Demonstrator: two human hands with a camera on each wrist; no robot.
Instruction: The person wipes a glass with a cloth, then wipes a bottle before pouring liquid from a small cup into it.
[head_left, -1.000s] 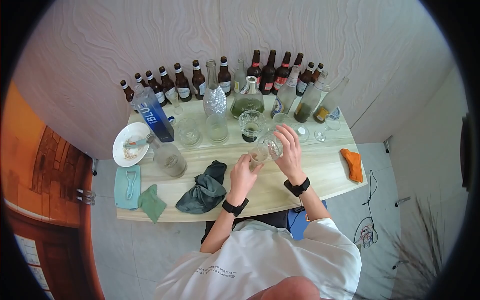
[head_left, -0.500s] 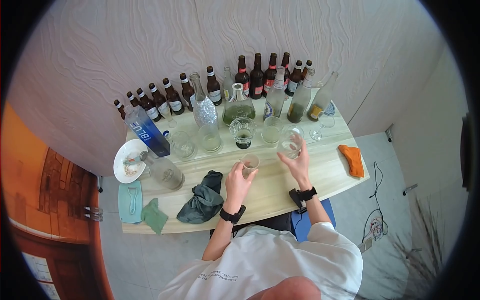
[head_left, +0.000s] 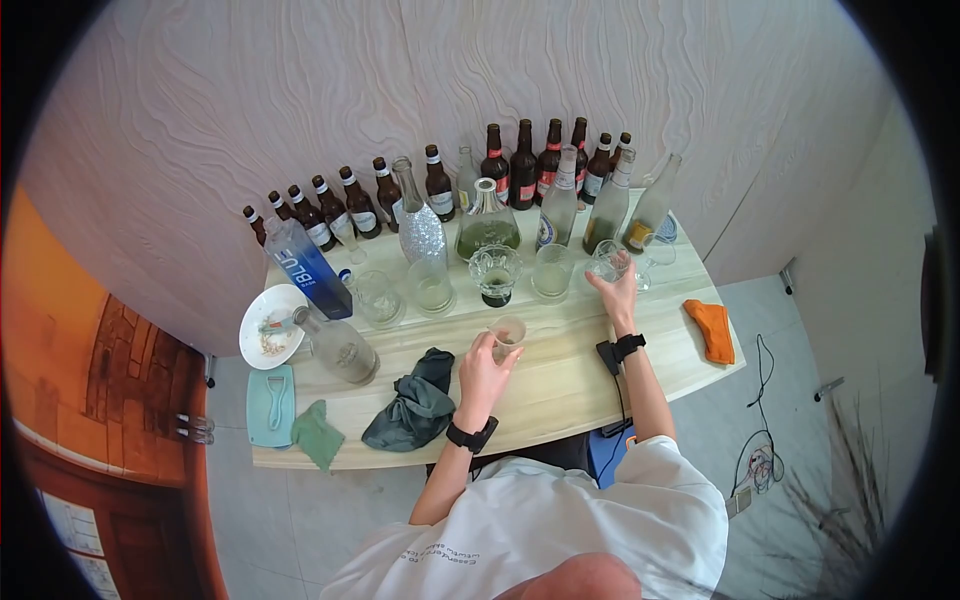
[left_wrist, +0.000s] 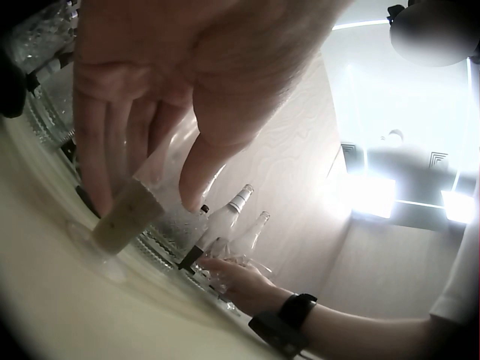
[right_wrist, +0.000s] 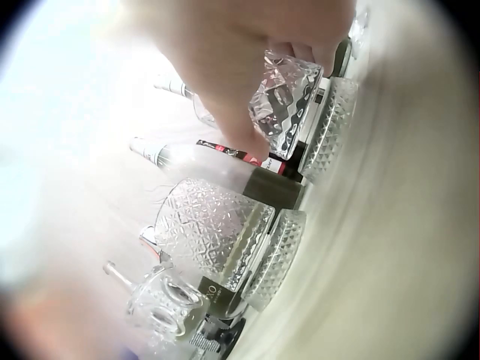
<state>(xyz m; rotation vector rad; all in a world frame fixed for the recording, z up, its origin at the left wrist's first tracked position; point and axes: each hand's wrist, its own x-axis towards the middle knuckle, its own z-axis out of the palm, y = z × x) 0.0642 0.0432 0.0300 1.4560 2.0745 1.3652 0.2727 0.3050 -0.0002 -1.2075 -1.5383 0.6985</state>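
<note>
In the head view my left hand (head_left: 485, 375) holds a small footed glass (head_left: 508, 333) near the middle of the table. The left wrist view shows fingers and thumb round its upper part, with cloudy brownish liquid (left_wrist: 127, 217) low inside and the clear foot close over the table. My right hand (head_left: 617, 292) grips a clear cut-glass tumbler (head_left: 605, 262) at the back right. Its faceted wall (right_wrist: 289, 101) shows in the right wrist view. Left of it stands a similar tumbler (head_left: 552, 272) with pale liquid, its patterned side (right_wrist: 214, 225) near the thumb.
A scalloped glass (head_left: 496, 270) and more tumblers (head_left: 430, 288) stand mid-table. Behind are a decanter (head_left: 488, 235), clear bottles and several brown beer bottles (head_left: 523, 170). Left lie a blue bottle (head_left: 315, 275), a bowl (head_left: 262, 345) and dark cloth (head_left: 408, 410); right, an orange cloth (head_left: 709, 332).
My right hand has carried the cut-glass tumbler away from the small footed glass, rightward and back. My left hand keeps the footed glass near mid-table. The head view has shifted slightly.
</note>
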